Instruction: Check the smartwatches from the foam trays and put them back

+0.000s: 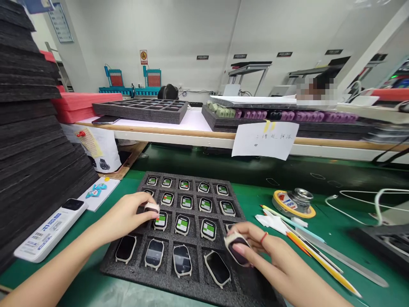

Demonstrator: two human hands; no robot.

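Note:
A black foam tray (198, 286) on the green bench holds several pale-framed smartwatches in rows. Those in the back three rows show lit green and white screens; the front-row watches, such as the one at front left (126, 248), have dark screens. Over the tray's left side, my left hand (134, 213) pinches a small pale watch (152, 208), tilted edge-on. At the right side, my right hand (262, 251) grips another pale-framed watch (237, 249) with a dark screen, held above the front right compartment.
Tall black foam sheets (28, 128) stand at left, near a white labelled device (51, 230). Right of the tray lie pens (322, 264), a yellow-rimmed roll (294, 204) and a white cable. A shelf (172, 129) behind bears more trays; a person's blurred head shows beyond.

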